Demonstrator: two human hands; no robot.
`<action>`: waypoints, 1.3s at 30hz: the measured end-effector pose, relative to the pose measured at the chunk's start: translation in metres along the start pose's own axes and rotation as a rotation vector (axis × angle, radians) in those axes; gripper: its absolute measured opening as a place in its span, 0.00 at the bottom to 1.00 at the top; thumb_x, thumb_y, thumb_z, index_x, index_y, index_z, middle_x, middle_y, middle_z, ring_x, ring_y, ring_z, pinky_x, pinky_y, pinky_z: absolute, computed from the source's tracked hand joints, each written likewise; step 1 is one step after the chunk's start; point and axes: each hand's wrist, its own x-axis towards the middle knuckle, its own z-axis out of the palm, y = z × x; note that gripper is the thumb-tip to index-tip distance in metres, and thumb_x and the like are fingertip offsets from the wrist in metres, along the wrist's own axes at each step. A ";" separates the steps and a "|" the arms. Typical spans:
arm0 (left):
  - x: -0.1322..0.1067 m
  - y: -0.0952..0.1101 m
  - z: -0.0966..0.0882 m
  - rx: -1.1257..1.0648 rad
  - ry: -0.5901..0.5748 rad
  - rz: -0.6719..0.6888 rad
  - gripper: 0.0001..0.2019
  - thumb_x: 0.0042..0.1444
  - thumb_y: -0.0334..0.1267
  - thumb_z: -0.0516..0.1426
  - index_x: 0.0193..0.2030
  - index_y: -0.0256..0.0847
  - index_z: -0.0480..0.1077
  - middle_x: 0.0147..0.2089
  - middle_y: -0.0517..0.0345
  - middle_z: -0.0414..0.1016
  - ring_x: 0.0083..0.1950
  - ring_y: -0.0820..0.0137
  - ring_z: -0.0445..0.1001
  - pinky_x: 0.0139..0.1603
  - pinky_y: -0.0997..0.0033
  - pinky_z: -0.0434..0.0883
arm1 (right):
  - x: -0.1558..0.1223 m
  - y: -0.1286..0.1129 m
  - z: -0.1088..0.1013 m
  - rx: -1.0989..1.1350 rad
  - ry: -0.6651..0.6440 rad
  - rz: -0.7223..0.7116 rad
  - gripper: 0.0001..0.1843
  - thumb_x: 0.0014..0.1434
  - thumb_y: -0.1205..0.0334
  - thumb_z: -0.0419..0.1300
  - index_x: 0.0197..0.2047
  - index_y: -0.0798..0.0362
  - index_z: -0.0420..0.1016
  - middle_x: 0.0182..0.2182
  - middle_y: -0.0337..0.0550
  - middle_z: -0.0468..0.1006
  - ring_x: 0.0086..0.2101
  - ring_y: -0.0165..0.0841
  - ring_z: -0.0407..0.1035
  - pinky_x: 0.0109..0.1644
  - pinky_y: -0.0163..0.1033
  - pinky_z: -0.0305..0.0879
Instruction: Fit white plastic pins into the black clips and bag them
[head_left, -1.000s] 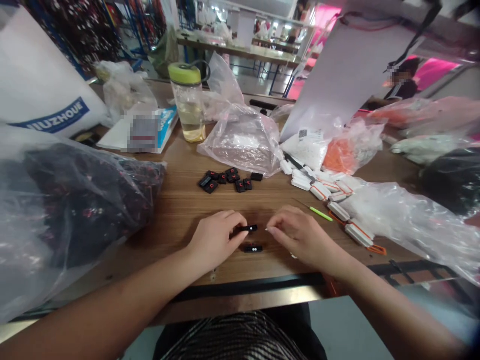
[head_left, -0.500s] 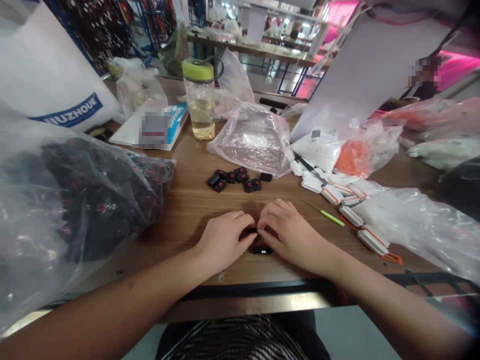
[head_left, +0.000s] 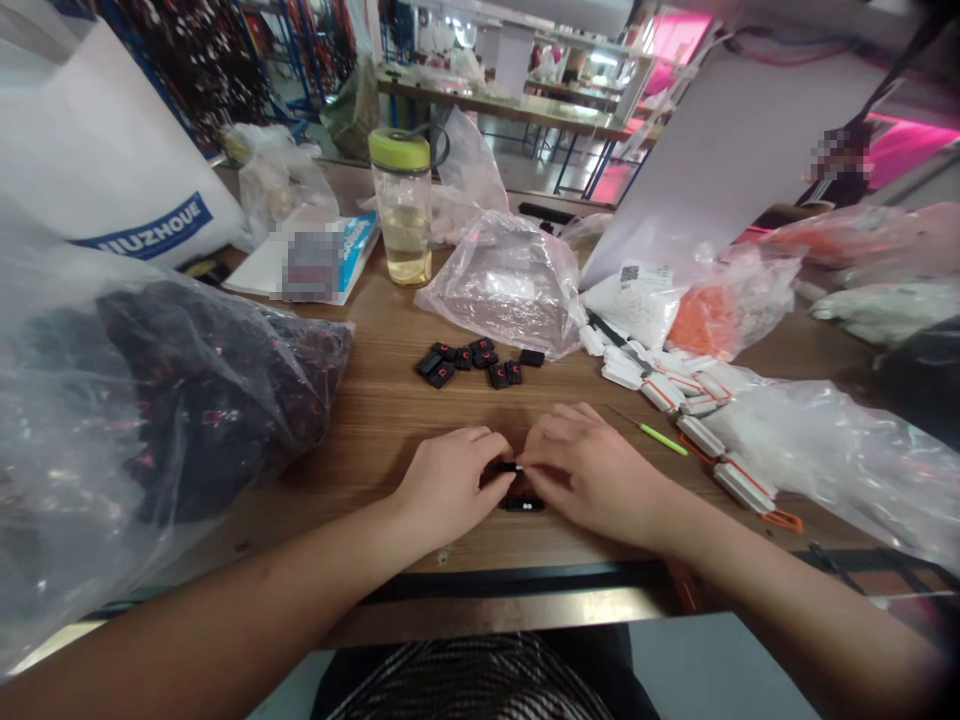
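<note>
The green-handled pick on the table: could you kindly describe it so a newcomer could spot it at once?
On the wooden table, find the white pieces with orange bands at right. The slim pick lies beside them, the only thin green stick there, its fine tip pointing left.

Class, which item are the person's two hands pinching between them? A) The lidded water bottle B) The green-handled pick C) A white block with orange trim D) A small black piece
D. The small black piece shows between the fingertips of the left hand and the right hand.
</note>
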 end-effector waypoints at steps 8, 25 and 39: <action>-0.002 0.001 0.000 -0.038 0.042 0.069 0.04 0.54 0.33 0.61 0.37 0.43 0.73 0.33 0.62 0.73 0.33 0.70 0.71 0.35 0.69 0.66 | 0.060 0.072 -0.002 0.071 0.075 0.144 0.22 0.57 0.64 0.56 0.54 0.53 0.78 0.44 0.48 0.78 0.34 0.34 0.73 0.43 0.43 0.68; 0.013 -0.020 0.001 -0.088 0.171 0.024 0.11 0.57 0.28 0.58 0.46 0.44 0.73 0.48 0.58 0.75 0.43 0.69 0.75 0.46 0.65 0.73 | 0.037 0.018 0.011 0.159 -0.069 0.274 0.12 0.58 0.54 0.61 0.40 0.52 0.77 0.33 0.43 0.80 0.32 0.34 0.71 0.36 0.40 0.62; 0.012 -0.017 -0.006 0.006 0.086 0.053 0.10 0.59 0.32 0.59 0.46 0.45 0.75 0.43 0.59 0.77 0.41 0.68 0.75 0.43 0.67 0.72 | 0.039 0.029 0.010 0.502 -0.235 0.223 0.11 0.60 0.58 0.60 0.39 0.54 0.82 0.30 0.40 0.82 0.30 0.29 0.71 0.36 0.36 0.65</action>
